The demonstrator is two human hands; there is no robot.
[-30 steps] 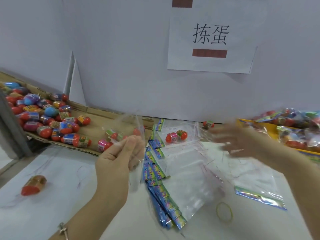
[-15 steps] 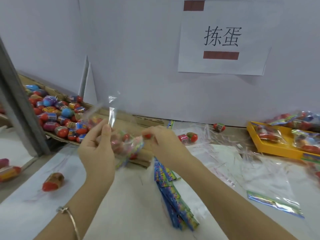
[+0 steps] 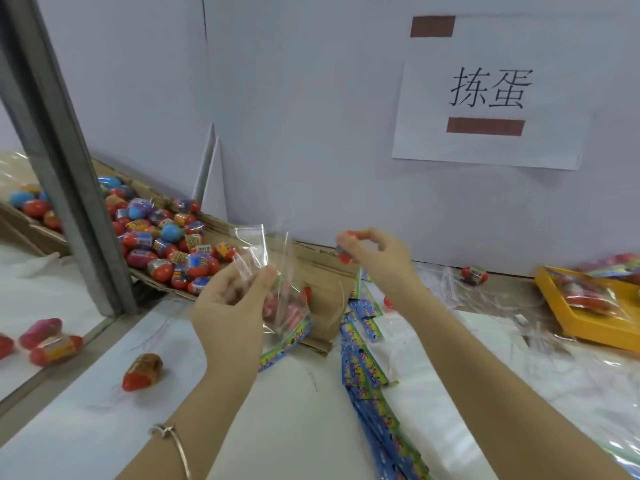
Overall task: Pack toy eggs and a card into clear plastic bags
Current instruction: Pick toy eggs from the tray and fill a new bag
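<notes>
As our left hand (image 3: pixel 232 303) pinches the clear bag (image 3: pixel 287 313) by its top, our right hand (image 3: pixel 381 261) grips a toy egg (image 3: pixel 346 245) at the bag's one o'clock; filling, we judge, needs it lowered through the mouth next.

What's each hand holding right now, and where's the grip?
Left hand pinches the clear bag on its upper part, above the eggs inside. Right hand holds a toy egg, fingertips round its middle.
</notes>
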